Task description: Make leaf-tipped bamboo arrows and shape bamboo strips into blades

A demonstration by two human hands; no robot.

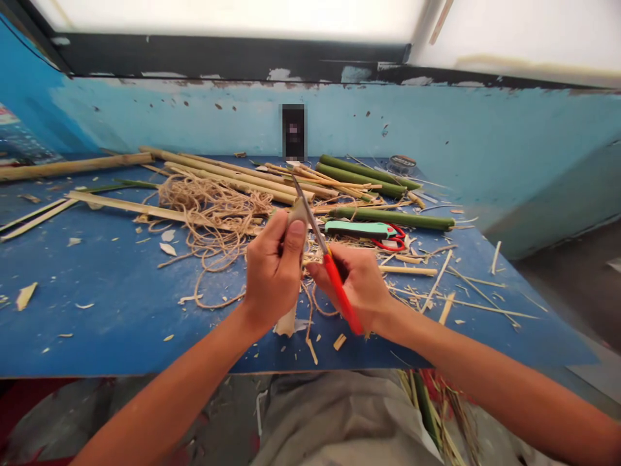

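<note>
Near the middle of the view, my left hand (274,272) is closed on a pale strip of husk or bamboo (287,322), whose lower end sticks out beneath the palm and whose top shows above the thumb. Wrapped round the red handle of a pair of scissors (339,291) is my right hand (356,281). The metal blades point up and to the left, beside the top of the strip. Whether the blades touch it, I cannot tell. Behind the hands lies a tangle of brown twine (218,207).
On the blue table (121,310) lie tan bamboo poles (233,178), green stalks (359,175), a mint-green tool (359,228) beside red handles (395,238), and scattered slivers. A dark phone-like object (294,133) stands against the wall. A tape roll (402,163) sits at the back right.
</note>
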